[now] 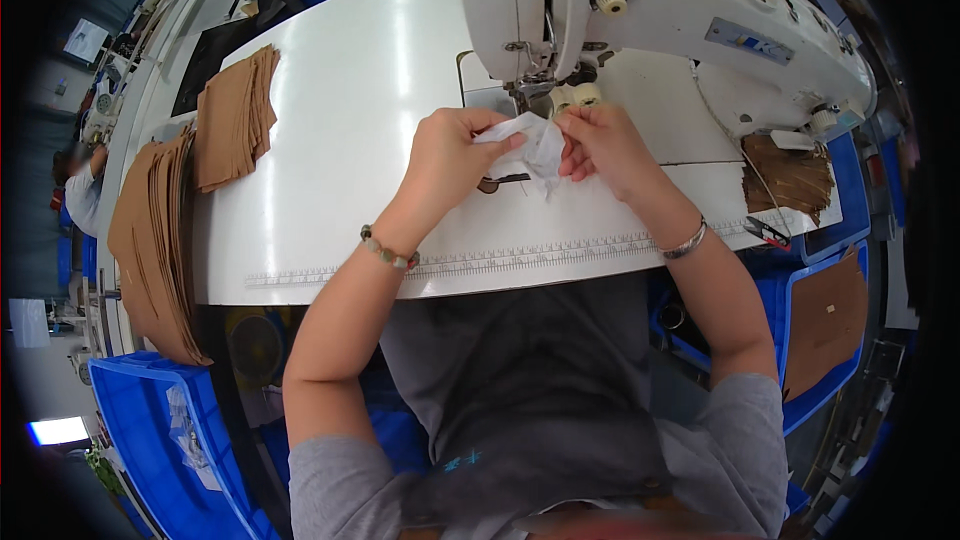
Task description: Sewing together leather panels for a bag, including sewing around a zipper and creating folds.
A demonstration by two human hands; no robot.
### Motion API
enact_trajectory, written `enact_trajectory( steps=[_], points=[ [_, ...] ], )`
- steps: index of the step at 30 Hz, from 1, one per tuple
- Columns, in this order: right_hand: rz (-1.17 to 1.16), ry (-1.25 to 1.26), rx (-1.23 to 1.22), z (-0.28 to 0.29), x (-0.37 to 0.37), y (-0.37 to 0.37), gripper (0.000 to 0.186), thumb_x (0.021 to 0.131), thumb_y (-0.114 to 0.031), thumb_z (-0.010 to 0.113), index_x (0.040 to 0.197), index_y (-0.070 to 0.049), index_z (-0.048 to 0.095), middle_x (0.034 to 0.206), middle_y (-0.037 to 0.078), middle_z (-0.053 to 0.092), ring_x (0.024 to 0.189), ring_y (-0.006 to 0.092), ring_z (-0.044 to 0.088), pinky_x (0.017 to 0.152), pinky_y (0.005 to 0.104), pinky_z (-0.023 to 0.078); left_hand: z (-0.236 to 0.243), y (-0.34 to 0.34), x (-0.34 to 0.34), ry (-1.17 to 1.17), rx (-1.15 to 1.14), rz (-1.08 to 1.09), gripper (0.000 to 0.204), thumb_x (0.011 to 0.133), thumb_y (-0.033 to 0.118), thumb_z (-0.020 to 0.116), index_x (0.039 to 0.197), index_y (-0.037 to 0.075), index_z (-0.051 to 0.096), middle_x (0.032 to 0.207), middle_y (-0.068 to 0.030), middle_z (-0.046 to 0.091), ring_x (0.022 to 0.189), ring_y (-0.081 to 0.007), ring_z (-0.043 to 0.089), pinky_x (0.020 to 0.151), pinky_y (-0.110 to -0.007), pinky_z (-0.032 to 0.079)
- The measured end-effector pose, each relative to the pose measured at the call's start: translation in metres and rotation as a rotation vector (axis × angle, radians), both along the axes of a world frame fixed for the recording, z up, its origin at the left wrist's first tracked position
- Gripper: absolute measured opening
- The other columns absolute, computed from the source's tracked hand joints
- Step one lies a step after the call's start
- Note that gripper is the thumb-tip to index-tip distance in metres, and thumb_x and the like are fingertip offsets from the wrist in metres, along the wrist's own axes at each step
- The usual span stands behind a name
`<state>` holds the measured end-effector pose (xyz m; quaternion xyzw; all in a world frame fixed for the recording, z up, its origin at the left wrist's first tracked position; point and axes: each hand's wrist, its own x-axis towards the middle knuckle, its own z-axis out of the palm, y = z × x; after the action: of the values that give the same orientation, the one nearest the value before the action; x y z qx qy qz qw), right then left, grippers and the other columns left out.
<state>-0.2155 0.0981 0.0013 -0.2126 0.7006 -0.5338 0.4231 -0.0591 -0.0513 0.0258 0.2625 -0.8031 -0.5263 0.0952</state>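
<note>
A crumpled piece of white fabric [540, 145] is held between my two hands, just in front of the needle area of a white sewing machine [680, 10]. My left hand [455, 155] pinches its left side between thumb and fingers. At its right edge, my right hand [603, 148] grips with thumb and forefinger, the other fingers curled below. The presser foot [530, 90] stands right behind the fabric; whether the cloth lies under it is hidden. A dark slot in the table shows below my left fingers.
Stacks of brown cut pieces [235, 120] lie at the left, one larger stack [155, 240] over the table's edge. More brown pieces [785, 178] and small thread snips [767, 233] lie at the right. A ruler strip [480, 262] follows the front edge. Blue bins [170, 430] flank me.
</note>
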Motion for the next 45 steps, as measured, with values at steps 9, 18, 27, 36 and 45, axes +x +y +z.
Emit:
enact_trajectory(
  steps=[9, 18, 27, 36, 45],
  points=[
    [-0.115, -0.184, -0.384, -0.006, -0.017, -0.023, 0.013, 0.097, -0.004, 0.066, 0.106, 0.005, 0.064, 0.098, 0.014, 0.072, 0.092, 0.0232, 0.075, 0.082, 0.0322, 0.064, -0.022, -0.005, -0.026, 0.207, -0.473, 0.239, 0.018, 0.075, 0.011, 0.083, 0.093, 0.008, 0.083, 0.086, -0.0107, 0.075, 0.073, -0.0259, 0.071, 0.066, -0.033, 0.055],
    [-0.161, -0.059, -0.375, -0.013, -0.01, -0.03, 0.021, 0.086, 0.007, 0.074, 0.106, 0.006, 0.067, 0.106, 0.016, 0.072, 0.095, 0.0245, 0.074, 0.088, 0.0344, 0.064, -0.03, -0.006, -0.024, 0.283, -0.367, 0.258, 0.017, 0.079, 0.011, 0.086, 0.091, 0.002, 0.08, 0.083, -0.0065, 0.074, 0.071, -0.0141, 0.071, 0.065, -0.026, 0.055],
    [-0.252, -0.047, -0.298, -0.015, -0.009, -0.037, 0.02, 0.087, 0.007, 0.068, 0.107, 0.01, 0.07, 0.104, 0.018, 0.074, 0.09, 0.0264, 0.074, 0.073, 0.0329, 0.063, -0.034, -0.006, -0.033, 0.436, -0.378, 0.332, 0.015, 0.08, 0.009, 0.086, 0.087, 0.001, 0.076, 0.081, -0.0068, 0.075, 0.069, -0.0115, 0.069, 0.065, -0.025, 0.057],
    [-0.232, 0.058, -0.304, -0.019, -0.008, -0.038, 0.015, 0.085, 0.005, 0.07, 0.1, 0.007, 0.073, 0.096, 0.015, 0.075, 0.085, 0.0222, 0.074, 0.067, 0.0286, 0.06, -0.038, -0.008, -0.037, 0.401, -0.431, 0.338, 0.014, 0.078, 0.009, 0.086, 0.084, 0.0, 0.077, 0.075, -0.0066, 0.075, 0.063, -0.0113, 0.067, 0.06, -0.025, 0.055],
    [-0.203, 0.179, -0.213, -0.016, -0.002, -0.043, 0.018, 0.085, -0.003, 0.076, 0.099, 0.008, 0.073, 0.086, 0.011, 0.075, 0.072, 0.0173, 0.072, 0.058, 0.0265, 0.057, -0.034, -0.01, -0.035, 0.229, -0.34, 0.28, 0.015, 0.079, 0.011, 0.084, 0.083, -0.001, 0.077, 0.071, -0.0069, 0.074, 0.059, -0.0112, 0.064, 0.057, -0.026, 0.053]
  ],
)
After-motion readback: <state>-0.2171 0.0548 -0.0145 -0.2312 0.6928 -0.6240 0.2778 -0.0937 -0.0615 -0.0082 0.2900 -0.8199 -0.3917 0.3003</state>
